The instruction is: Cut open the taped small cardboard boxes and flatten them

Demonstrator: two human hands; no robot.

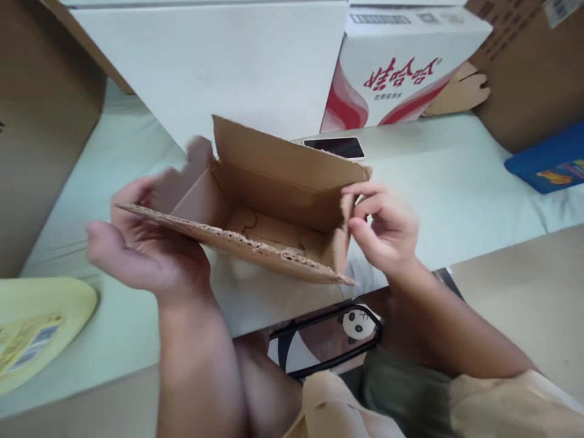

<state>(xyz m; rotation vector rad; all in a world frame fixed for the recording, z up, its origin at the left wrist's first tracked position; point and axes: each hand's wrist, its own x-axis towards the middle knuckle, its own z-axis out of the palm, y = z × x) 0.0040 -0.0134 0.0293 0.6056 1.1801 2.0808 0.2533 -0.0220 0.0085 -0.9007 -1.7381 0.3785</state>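
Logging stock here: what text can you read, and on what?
"娃哈哈", red, upside down: white and red carton.
Small line beneath it and barcode labels: too small.
Label on yellow mailer: blurred.
Blue packet print: unreadable.
Small cardboard box: no print.

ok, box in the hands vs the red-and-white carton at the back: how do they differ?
The brown box is plain and unprinted; the red-and-white carton carries red print and a label. The brown box is open, flaps up, held by the left hand and right hand; the carton is shut and stands on the table. Both are cardboard.
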